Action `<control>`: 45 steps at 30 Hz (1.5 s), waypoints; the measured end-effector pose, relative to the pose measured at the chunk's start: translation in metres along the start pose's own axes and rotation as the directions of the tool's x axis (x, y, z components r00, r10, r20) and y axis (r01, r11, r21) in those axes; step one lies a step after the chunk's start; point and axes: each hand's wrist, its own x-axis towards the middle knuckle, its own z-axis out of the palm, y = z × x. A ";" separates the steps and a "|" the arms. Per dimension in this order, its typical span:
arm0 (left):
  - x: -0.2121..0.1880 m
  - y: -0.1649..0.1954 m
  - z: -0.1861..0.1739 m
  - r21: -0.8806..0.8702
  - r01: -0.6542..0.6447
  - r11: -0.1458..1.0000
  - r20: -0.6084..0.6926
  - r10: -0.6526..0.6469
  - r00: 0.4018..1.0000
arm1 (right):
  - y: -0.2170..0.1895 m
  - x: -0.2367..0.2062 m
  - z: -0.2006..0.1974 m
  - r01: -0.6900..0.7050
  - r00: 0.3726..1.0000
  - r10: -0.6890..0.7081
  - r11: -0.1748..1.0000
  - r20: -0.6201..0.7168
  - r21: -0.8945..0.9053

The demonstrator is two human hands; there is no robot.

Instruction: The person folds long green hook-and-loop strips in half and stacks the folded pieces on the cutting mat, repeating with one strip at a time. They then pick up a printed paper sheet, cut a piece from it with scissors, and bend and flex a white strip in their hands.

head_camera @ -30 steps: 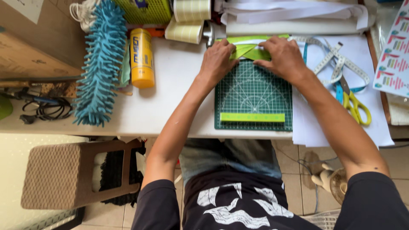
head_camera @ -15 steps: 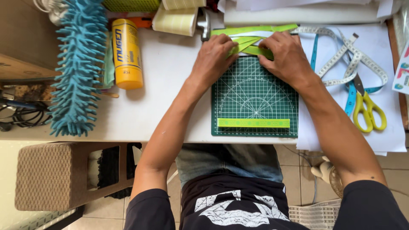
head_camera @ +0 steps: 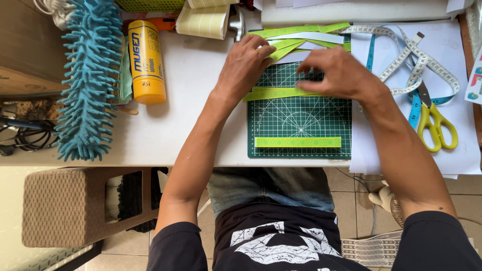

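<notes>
1. Whereas both hands sat at the far edge of the green cutting mat (head_camera: 300, 120) a moment ago, a lime paper strip (head_camera: 281, 93) now lies across the mat beneath them (a second strip (head_camera: 297, 142) rests near its front edge).
2. Palm down, the left hand (head_camera: 244, 64) presses the strip's left end with fingers loosely curled.
3. Fingers bent, the right hand (head_camera: 337, 74) pinches the strip near its right end.

left hand (head_camera: 244, 64): palm down, fingers extended and pressed flat | right hand (head_camera: 335, 73): palm down, fingers curled, tips pinched together | both forearms bare, reaching forward, converging | sleeves dark
</notes>
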 end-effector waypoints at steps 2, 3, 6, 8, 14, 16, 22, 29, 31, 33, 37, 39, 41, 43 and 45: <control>-0.001 -0.001 -0.002 -0.049 0.000 0.999 -0.030 -0.002 1.000 | 0.005 0.000 0.003 -0.044 0.986 0.016 0.985 -0.164 -0.168; -0.002 -0.001 -0.003 -0.072 0.001 0.997 -0.045 -0.004 0.999 | 0.008 0.001 0.005 -0.073 0.970 0.011 0.967 -0.245 -0.246; -0.001 -0.001 -0.002 -0.020 -0.018 1.000 -0.041 0.017 0.999 | 0.014 0.004 0.009 -0.001 0.955 -0.084 0.959 -0.286 -0.284; 0.002 -0.002 0.000 -0.012 0.017 1.000 -0.001 -0.017 1.000 | 0.014 0.003 0.010 -0.016 0.954 -0.074 0.955 -0.290 -0.297; 0.000 -0.007 0.006 -0.036 0.011 0.999 -0.028 -0.012 1.000 | 0.007 0.005 0.011 -0.009 0.965 -0.064 0.961 -0.254 -0.275; 0.000 -0.009 0.008 -0.042 -0.002 0.999 -0.031 0.000 1.000 | 0.007 0.007 0.012 -0.013 0.965 -0.055 0.967 -0.256 -0.254; 0.001 -0.013 0.018 0.044 0.023 0.999 -0.033 -0.021 0.999 | 0.013 0.008 0.017 -0.031 0.970 -0.031 0.968 -0.243 -0.249; 0.003 -0.010 0.011 -0.016 -0.002 1.000 -0.101 0.001 0.995 | 0.015 0.006 0.020 -0.014 0.946 -0.127 0.902 -0.297 -0.431; 0.004 -0.005 0.007 -0.055 -0.077 0.996 -0.137 0.068 0.988 | 0.013 0.005 0.018 -0.019 0.941 -0.117 0.919 -0.319 -0.394; 0.005 0.002 0.004 -0.070 -0.125 0.990 -0.139 0.114 0.984 | 0.011 0.004 0.015 -0.018 0.942 -0.094 0.944 -0.323 -0.329; 0.007 0.007 -0.002 -0.119 -0.053 0.992 -0.050 0.047 0.998 | 0.006 0.005 0.009 0.003 0.946 -0.082 0.969 -0.315 -0.246; 0.007 0.008 -0.006 -0.219 0.023 0.975 0.033 -0.016 0.999 | 0.005 0.006 0.004 -0.001 0.952 -0.048 0.987 -0.303 -0.159; 0.008 0.010 -0.012 -0.325 0.068 0.943 0.093 -0.040 0.995 | 0.004 0.005 0.000 0.008 0.955 -0.036 0.995 -0.294 -0.096; 0.008 0.013 -0.019 -0.440 0.147 0.886 0.173 -0.077 0.982 | 0.003 0.004 -0.003 -0.064 0.972 0.056 0.997 -0.227 -0.030; 0.007 0.018 -0.027 -0.552 0.254 0.795 0.276 -0.114 0.955 | 0.003 0.002 -0.006 -0.221 0.970 0.222 0.975 -0.096 0.022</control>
